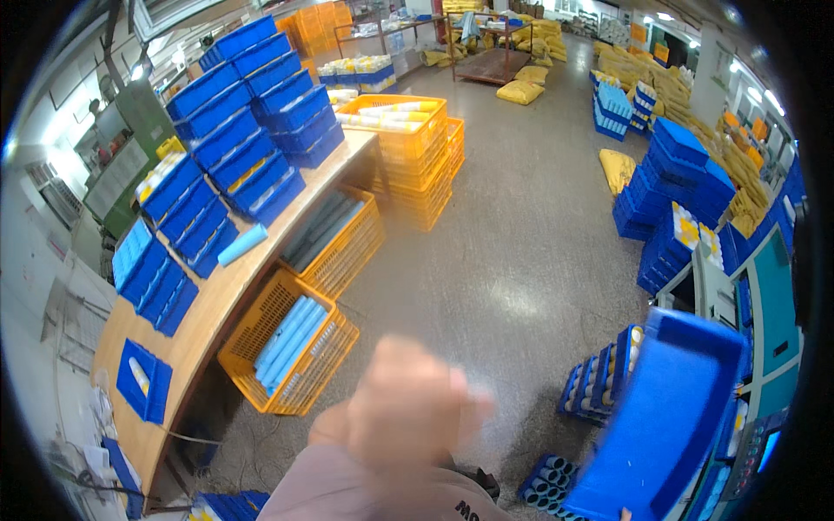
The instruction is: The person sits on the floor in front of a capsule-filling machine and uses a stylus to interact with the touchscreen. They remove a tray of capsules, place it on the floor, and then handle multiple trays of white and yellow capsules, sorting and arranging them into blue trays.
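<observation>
At the lower right a blue plastic tray is tipped up, and its inside shows bare. Only a fingertip of my right hand shows at the tray's lower edge, gripping it; the rest is out of the picture. My left hand is raised in front of my body, smeared by motion, so its fingers cannot be made out. Below and beside the tray are dark-ended blue tubes standing in a crate and a stack of blue trays holding white pieces.
Left, a wooden table carries stacked blue trays, a loose blue tube and a tray with one white-yellow tube. Orange baskets stand beside it. A machine and more blue trays stand right; yellow sacks lie farther off.
</observation>
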`<state>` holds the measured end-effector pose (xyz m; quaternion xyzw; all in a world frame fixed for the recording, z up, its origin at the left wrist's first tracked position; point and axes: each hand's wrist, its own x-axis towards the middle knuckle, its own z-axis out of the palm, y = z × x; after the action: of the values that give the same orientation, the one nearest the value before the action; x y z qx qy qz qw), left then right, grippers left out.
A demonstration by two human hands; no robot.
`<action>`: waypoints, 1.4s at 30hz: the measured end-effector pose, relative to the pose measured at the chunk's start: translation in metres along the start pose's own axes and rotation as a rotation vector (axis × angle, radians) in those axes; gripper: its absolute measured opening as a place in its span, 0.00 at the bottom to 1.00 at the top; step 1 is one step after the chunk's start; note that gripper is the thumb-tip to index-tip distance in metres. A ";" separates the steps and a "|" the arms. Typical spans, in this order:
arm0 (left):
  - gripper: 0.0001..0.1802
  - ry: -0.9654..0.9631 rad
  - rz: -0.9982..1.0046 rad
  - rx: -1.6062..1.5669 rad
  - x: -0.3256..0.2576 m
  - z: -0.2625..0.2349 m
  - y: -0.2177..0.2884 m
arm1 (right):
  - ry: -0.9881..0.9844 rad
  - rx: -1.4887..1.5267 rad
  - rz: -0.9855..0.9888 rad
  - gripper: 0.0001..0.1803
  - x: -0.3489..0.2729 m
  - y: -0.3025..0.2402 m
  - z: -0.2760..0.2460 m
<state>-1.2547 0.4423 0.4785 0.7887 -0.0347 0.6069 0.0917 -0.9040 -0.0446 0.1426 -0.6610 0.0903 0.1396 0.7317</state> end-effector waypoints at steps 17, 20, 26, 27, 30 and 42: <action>0.26 1.100 -1.763 0.061 -0.333 -0.011 -0.361 | -1.254 -0.440 -1.315 0.43 0.110 -0.033 0.807; 0.25 1.208 -1.780 0.291 -0.312 -0.019 -0.405 | -1.455 -0.593 -1.234 0.50 0.143 -0.045 0.920; 0.24 1.332 -1.805 0.704 -0.287 -0.039 -0.507 | -1.689 -0.498 -1.169 0.47 0.157 -0.031 1.124; 0.24 1.353 -1.818 0.758 -0.286 -0.039 -0.527 | -1.704 -0.456 -1.179 0.46 0.156 -0.023 1.155; 0.23 1.407 -1.876 0.907 -0.283 -0.037 -0.595 | -1.756 -0.389 -1.026 0.45 0.154 -0.001 1.232; 0.15 0.525 -1.946 0.680 -0.205 -0.021 -0.962 | -1.464 -0.913 -0.310 0.13 0.290 0.054 1.532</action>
<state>-1.1681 1.3777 0.1873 0.3056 0.8032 0.4015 0.3167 -0.7281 1.5054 0.1685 -0.6386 -0.5574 0.4503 0.2806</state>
